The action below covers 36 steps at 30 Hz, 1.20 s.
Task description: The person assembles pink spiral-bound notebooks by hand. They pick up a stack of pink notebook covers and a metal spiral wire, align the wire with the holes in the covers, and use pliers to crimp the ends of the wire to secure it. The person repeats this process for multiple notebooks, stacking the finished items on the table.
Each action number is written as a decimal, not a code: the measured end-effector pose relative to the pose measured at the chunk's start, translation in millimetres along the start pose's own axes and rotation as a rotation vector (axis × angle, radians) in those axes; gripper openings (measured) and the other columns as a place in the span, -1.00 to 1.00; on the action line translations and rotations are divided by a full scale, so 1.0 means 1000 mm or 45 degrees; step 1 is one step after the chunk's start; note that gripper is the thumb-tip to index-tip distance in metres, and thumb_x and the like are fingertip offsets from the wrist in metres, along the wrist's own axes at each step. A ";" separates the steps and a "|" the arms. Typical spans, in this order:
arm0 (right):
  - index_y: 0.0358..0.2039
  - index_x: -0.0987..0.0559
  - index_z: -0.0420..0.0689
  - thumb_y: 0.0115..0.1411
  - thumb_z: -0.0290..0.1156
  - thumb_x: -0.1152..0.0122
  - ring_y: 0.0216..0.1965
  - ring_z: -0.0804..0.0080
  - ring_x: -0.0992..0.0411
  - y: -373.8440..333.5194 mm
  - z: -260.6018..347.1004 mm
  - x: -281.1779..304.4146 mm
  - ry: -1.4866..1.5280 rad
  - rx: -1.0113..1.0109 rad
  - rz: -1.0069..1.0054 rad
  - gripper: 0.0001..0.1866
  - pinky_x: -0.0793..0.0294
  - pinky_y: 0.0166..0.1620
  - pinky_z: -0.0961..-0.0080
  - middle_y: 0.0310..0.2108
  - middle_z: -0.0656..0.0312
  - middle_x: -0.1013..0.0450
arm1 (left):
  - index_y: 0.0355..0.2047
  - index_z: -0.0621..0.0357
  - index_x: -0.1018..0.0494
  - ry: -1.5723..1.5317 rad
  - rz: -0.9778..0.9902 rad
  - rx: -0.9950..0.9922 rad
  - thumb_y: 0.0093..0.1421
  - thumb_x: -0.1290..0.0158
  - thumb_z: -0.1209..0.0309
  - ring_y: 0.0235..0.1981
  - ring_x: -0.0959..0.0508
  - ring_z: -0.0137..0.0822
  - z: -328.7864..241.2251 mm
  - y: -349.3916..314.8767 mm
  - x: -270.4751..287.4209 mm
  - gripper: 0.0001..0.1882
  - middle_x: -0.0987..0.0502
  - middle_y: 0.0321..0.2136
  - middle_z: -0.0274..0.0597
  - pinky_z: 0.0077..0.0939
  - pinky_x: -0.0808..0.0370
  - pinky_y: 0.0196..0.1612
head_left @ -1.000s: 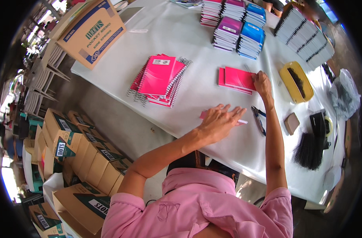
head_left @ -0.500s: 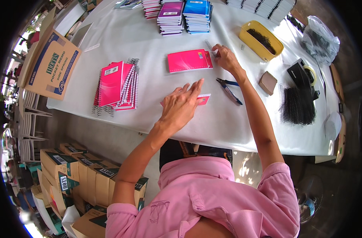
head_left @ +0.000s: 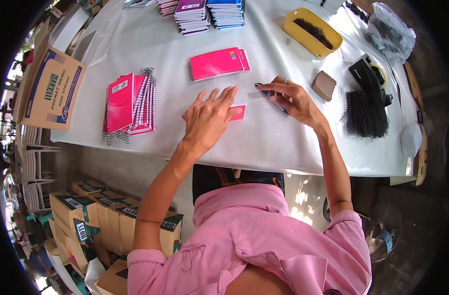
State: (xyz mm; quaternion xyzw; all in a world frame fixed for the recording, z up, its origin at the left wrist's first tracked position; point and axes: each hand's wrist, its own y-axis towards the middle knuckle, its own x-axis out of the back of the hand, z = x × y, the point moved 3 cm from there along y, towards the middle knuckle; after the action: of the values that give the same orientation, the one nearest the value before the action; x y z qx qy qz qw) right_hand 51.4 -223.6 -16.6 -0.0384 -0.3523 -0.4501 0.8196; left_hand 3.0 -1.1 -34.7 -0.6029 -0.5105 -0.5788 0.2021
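Observation:
My left hand [head_left: 209,115] lies flat with its fingers stretched out on a small pink notebook [head_left: 238,113], hiding most of it. In the fingers of my right hand [head_left: 297,102] is a thin spiral binding coil [head_left: 256,95], its free end pointing left toward that notebook. Partly covered by the right hand, a pair of blue-handled pliers [head_left: 283,109] rests on the table. Just beyond both hands are pink notebooks [head_left: 217,65] with punched holes along the near edge. Left of my left hand, a pile of pink notebooks [head_left: 121,103] has coils sticking out of the edges.
Stacks of purple [head_left: 192,19] and blue notebooks [head_left: 226,14] stand at the back. A yellow tub [head_left: 327,50] holds dark coils. At right are a brown block [head_left: 324,86], black coils [head_left: 364,115], a tape dispenser [head_left: 366,73] and a plastic bag [head_left: 392,33]. A carton [head_left: 55,88] stands left.
My right hand has come nearer and slightly right with the coil, now over the pliers. The left hand still lies on the small notebook. The whole view has shifted a little.

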 end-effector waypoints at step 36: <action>-0.20 -0.53 -0.22 0.14 -0.44 -0.28 -0.32 0.08 -0.46 -0.004 0.032 -0.053 -0.024 -0.089 -0.311 -0.76 -0.43 -0.27 0.25 -0.30 0.12 -0.45 | 0.34 -0.12 -0.14 0.050 0.333 0.058 0.21 -0.08 0.27 0.11 -0.44 0.08 0.002 0.006 0.003 -0.31 -0.49 0.06 -0.01 -0.06 -0.34 0.16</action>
State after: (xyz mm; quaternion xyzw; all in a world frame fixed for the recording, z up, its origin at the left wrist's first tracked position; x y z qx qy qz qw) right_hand 12.6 -175.9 -25.6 -0.0279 -0.3461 -0.5581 0.7536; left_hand 8.3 -0.4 -30.4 -0.6479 -0.4367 -0.5475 0.2995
